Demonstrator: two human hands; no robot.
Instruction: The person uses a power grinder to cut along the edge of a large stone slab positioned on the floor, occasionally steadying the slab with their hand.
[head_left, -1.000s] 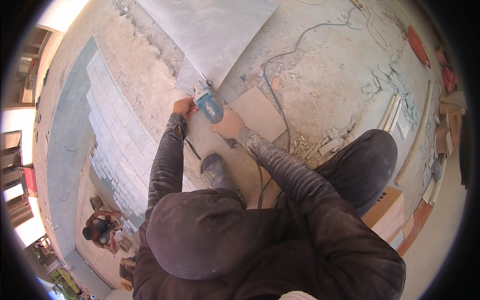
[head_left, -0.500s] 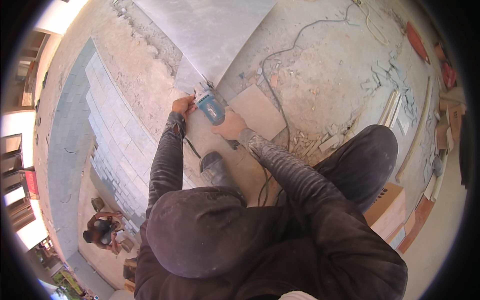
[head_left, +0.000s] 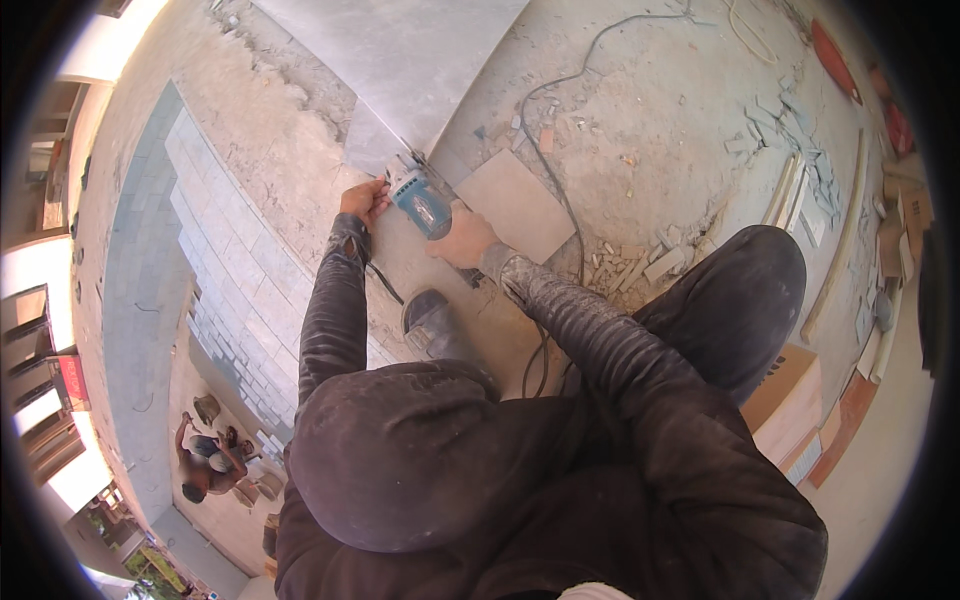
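Observation:
My right hand (head_left: 458,237) is shut on the rear body of a blue angle grinder (head_left: 420,205). My left hand (head_left: 366,200) is closed at the grinder's front left side. The grinder's head is at the lower tip of a large grey stone slab (head_left: 440,50), where a thin white line runs up the slab from the blade. A square beige tile (head_left: 515,205) lies to the right of the grinder, and a dark cable (head_left: 560,190) winds across the rough floor past it.
My shoe (head_left: 428,320) is below the grinder. Rubble (head_left: 640,265), broken strips (head_left: 785,135) and cardboard boxes (head_left: 780,400) lie at the right. Paving (head_left: 215,220) curves along the left, with a co-worker (head_left: 210,465) crouching beside it. A red object (head_left: 835,60) is at upper right.
The grinder, my hands and the scenery sit slightly higher in the picture. The white line on the slab shows more clearly. The co-worker has changed posture, bending over further.

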